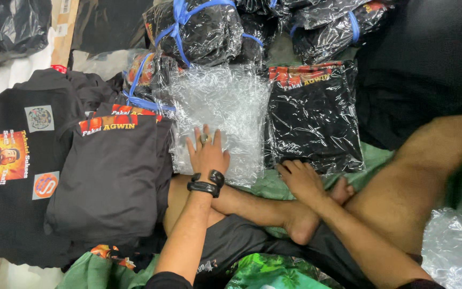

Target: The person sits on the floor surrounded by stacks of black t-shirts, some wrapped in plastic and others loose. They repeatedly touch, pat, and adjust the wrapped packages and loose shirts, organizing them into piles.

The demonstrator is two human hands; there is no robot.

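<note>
— Sitting cross-legged on a floor spread with green cloth (266, 187), we work among heaps of black garments; what lies nearest?

— Our left hand (207, 152) rests flat, fingers spread, on a stack of empty clear plastic bags (220, 107) straight ahead. It grips nothing. A black wristband (205, 183) sits on that wrist.

— And the other hand?

— Our right hand (301, 179) lies open and loose at the near edge of a bagged black shirt (314, 120), touching the wrapping or just beside it; we cannot tell which. It holds nothing.

— What surrounds us?

— To the left, folded black shirts (110, 176) lie unbagged, stacked on an opened shirt with a coloured print (6, 160). Beyond the clear bags, bundles of wrapped shirts tied with blue cord (196, 29) are piled against one another. More loose plastic (455, 251) lies at the lower right, and a cardboard edge (62, 29) shows at the upper left.

— Anything in the way?

— Our own bare leg (418, 182) and foot (300, 222) cross the floor between us and the bagged shirt.
</note>
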